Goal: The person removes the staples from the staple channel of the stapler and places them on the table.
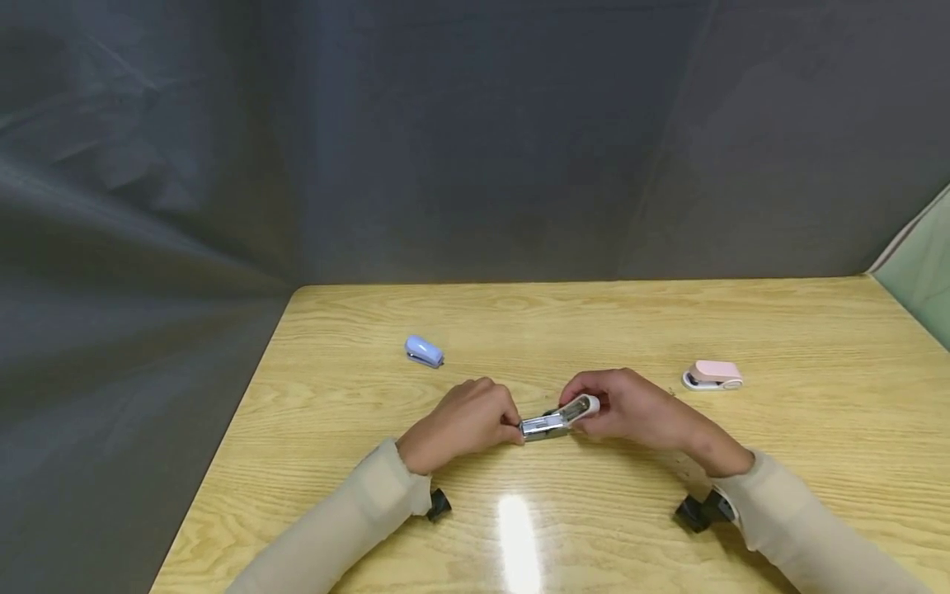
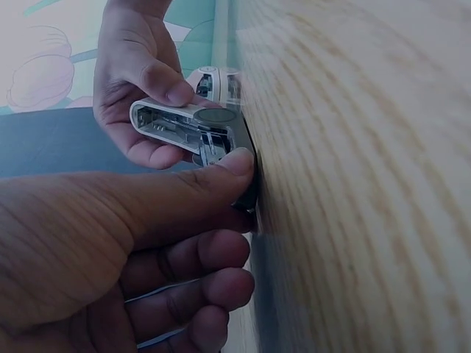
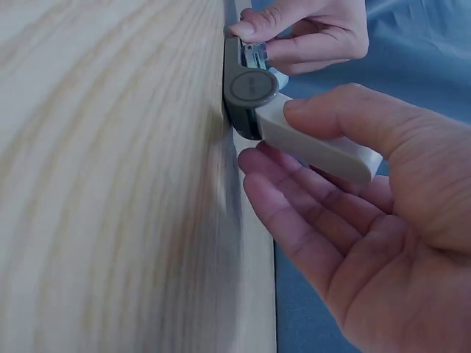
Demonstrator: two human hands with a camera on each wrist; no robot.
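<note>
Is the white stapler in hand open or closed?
Open: the white stapler's cover is swung up in the right hand, baring the metal staple channel; left hand pinches the base.

Blue stapler (image 1: 424, 351) and pink stapler (image 1: 712, 375) flank open table (image 1: 564, 322).

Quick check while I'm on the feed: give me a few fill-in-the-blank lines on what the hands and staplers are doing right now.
1. Both hands hold a white ____ swung open on the table.
2. The right hand grips its white ____.
3. The left hand pinches its metal ____.
4. The pink stapler lies on the person's ____ side; the blue stapler lies opposite.

Missing words: stapler; lid; end; right
</note>
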